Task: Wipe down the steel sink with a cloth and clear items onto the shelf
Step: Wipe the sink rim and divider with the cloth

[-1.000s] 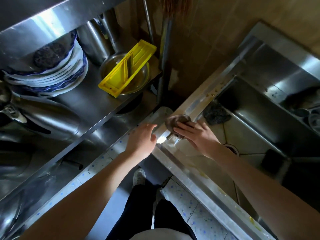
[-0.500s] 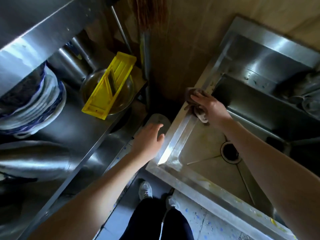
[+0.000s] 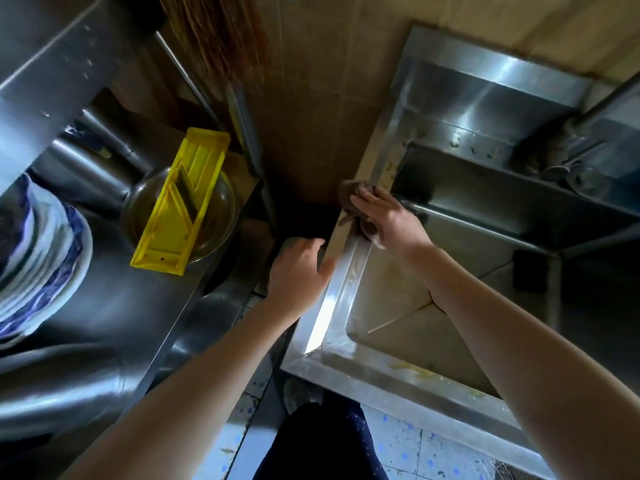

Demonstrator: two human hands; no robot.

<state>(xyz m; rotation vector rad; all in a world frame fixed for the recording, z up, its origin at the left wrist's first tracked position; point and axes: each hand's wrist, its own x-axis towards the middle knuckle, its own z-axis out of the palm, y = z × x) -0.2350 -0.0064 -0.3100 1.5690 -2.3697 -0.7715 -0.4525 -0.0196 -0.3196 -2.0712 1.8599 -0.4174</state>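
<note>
At the far left we see a stack of blue-and-white plates [image 3: 38, 265] standing on the steel shelf [image 3: 114, 306]. Further along the same shelf sits a steel bowl [image 3: 223, 216], and a yellow slicer [image 3: 183, 202] lies tilted across it, its lower end resting on the shelf in front of the bowl. Above and behind, the bristles of a broom [image 3: 221, 36] hang against the tiled wall, in the gap between the shelf and the sink.

Our left grip [image 3: 298, 275] hangs just beside the outer edge of the sink's left rim [image 3: 332, 299]. Its fingers are loosely bent and apart and it holds nothing; the thumb lies against the rim's edge.

To its right, our right grip [image 3: 391, 220] lies on the brown cloth [image 3: 349, 192], which is bunched on the left rim near the sink's far corner. The fingers are stretched out flat and slightly spread on top of the cloth, pressing it onto the steel. Part of the cloth shows beyond the fingertips and part under the palm.

The steel sink basin [image 3: 408, 306] opens to the right of the rim, with our right forearm crossing above it. Yellowish scraps [image 3: 415, 370] cling to the front rim, and small specks dot the back ledge. A dark object [image 3: 530, 271] lies in the basin toward the right, too dim for us to name. At the far upper right a tap base [image 3: 568, 136] stands on the back ledge, blurred.
</note>
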